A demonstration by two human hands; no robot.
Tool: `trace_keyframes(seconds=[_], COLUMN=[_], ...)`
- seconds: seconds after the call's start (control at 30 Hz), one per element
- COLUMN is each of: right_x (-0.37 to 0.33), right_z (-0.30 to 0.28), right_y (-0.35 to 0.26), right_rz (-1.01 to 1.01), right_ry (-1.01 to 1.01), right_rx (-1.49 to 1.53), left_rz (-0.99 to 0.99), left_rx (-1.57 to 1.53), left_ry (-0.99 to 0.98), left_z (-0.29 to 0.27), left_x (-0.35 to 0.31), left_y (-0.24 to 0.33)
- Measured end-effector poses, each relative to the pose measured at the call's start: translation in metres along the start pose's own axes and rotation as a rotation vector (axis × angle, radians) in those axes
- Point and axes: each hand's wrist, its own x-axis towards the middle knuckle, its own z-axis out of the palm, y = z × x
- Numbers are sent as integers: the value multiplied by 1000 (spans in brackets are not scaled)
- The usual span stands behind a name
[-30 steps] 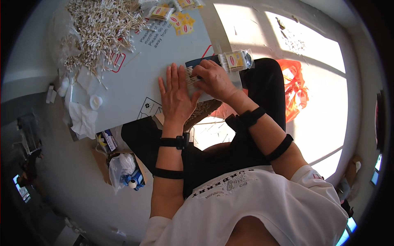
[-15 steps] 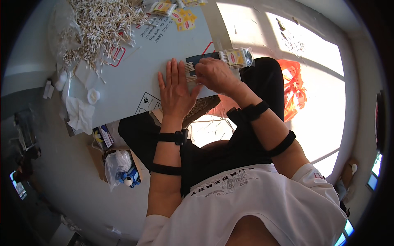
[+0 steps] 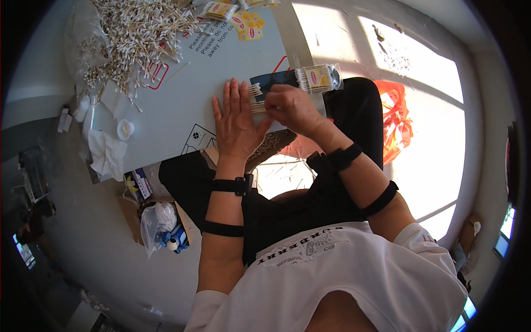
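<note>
- At the right hand (image 3: 293, 109), observed thumb and fingertips drawn together in the grip, close over a short row of white-tipped wooden cotton swabs (image 3: 255, 92); cannot tell whether clamped on any stick.
- At the left hand (image 3: 238, 120), recorded palm down, nothing visibly grasped; laid on the smooth, pale grey desk (image 3: 166, 119), apparently as a stop beside the row.
- Between both hands, found the swabs lying side by side, probably for even alignment; partly hidden by the right hand.
- Just beyond, noted a flat, blue-black sheet (image 3: 276, 79), partly covered likewise.
- Next to the sheet, at the desk's right edge, noted a clear plastic, yellow-labelled swab packet (image 3: 318, 78), limiting room there.
- Well apart, upper left, noted a large loose swab heap (image 3: 138, 33); lower, a crumpled white tissue (image 3: 108, 154), not obstructing.
</note>
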Motion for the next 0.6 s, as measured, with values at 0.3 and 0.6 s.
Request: trace_keyframes(seconds=[0.3, 0.6], right_x=[6, 5], right_z=[6, 8], right_y=[-2, 1], right_rz=[35, -58], right_ry=[19, 36], right_rx=[-91, -158], left_rz=[-3, -38], left_rx=[-19, -5], left_ry=[-21, -39], left_z=[0, -2], left_x=[0, 0], left_y=[0, 3])
